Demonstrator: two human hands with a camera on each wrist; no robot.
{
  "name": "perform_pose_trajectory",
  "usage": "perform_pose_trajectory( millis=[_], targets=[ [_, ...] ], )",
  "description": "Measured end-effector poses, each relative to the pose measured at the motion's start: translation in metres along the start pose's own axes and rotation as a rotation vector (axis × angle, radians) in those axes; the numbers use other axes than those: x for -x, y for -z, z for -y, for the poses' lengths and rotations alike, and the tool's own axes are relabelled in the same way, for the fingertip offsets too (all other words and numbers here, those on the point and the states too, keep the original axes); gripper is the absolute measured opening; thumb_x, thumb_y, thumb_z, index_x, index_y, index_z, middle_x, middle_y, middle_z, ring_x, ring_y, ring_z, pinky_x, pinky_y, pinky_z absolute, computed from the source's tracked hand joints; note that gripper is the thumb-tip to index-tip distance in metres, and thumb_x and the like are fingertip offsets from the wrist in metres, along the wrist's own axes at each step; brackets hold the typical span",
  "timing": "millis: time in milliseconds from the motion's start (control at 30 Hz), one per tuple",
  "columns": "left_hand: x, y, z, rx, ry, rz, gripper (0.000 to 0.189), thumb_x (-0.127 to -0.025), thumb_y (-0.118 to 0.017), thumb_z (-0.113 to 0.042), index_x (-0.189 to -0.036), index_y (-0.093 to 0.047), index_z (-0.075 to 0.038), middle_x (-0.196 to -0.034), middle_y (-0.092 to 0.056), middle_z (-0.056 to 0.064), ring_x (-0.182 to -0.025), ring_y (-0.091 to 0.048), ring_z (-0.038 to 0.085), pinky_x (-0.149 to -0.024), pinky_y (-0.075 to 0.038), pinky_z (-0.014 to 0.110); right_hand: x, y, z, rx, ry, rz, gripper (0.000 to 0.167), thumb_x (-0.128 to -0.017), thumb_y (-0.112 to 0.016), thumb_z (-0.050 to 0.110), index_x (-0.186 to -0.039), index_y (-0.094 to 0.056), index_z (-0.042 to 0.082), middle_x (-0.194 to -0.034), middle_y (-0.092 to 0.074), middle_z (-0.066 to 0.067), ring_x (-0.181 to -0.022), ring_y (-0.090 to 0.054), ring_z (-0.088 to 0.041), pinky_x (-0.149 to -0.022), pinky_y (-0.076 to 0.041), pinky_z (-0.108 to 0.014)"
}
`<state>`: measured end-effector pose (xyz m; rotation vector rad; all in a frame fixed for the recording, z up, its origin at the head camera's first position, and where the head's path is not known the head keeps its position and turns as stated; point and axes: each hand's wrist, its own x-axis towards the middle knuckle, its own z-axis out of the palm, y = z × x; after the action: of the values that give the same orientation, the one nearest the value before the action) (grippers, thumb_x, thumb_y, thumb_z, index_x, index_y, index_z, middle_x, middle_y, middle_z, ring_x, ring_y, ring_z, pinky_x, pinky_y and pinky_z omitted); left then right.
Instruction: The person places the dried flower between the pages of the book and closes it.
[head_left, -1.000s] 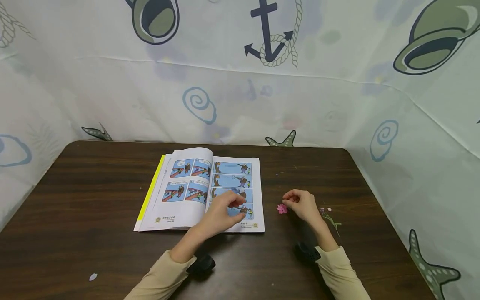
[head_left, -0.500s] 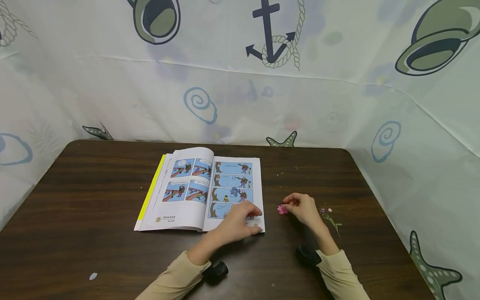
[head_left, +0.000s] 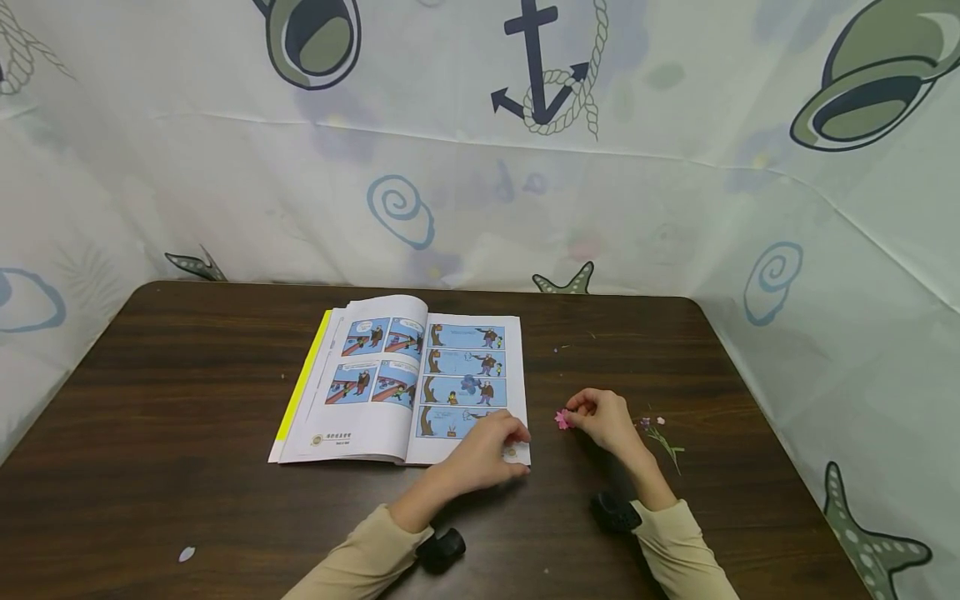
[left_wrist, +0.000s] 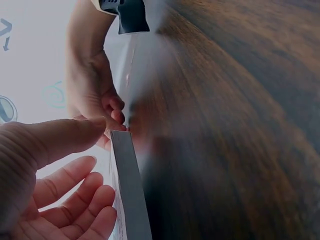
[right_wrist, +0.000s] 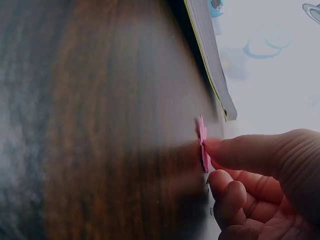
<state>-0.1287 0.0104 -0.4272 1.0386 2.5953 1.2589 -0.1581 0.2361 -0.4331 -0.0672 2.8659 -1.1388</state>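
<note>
A dark brown wood-grain table (head_left: 225,500) bears an open white-paged comic book (head_left: 375,421) with a yellow edge. At its near right corner, the left hand (head_left: 480,454) has thumb and fingers spread. The right hand (head_left: 606,419), between the book and a thin green-stemmed flower sprig (head_left: 662,440), pinches a small pink petalled flower (head_left: 562,419) close to the tabletop.

Small print (head_left: 338,435) on the open book (head_left: 375,423) is unreadable.

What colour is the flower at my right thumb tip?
The flower is pink; its petals show best in the head view.
</note>
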Motion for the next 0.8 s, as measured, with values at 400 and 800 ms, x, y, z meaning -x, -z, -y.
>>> perform_pose_trajectory(
  millis=[400,800],
  targets=[
    [-0.0025,-0.0047,0.0015,-0.036,0.039,-0.005,0.027,-0.067,-0.080,-0.009,-0.086,-0.062,-0.005,-0.081,-0.052,0.001,-0.074,-0.048,0.014,-0.068,-0.041,0.025,-0.0005,-0.0018,-0.0019,0.022,0.021,0.007,0.007,-0.077,-0.073,0.003,-0.076,-0.066,0.001,-0.062,-0.057,-0.001,-0.054,-0.047,-0.010,-0.050,-0.039,-0.022],
    [-0.0027,-0.0003,0.0035,-0.006,0.008,-0.004,0.015,-0.070,-0.070,-0.002,-0.084,-0.064,0.000,-0.079,-0.054,0.004,-0.071,-0.049,0.014,-0.064,-0.042,0.021,-0.0002,-0.0007,-0.0002,0.033,0.021,0.019,0.008,-0.079,-0.072,0.002,-0.074,-0.066,0.000,-0.062,-0.057,-0.002,-0.055,-0.047,-0.011,-0.051,-0.040,-0.024]
  ],
)
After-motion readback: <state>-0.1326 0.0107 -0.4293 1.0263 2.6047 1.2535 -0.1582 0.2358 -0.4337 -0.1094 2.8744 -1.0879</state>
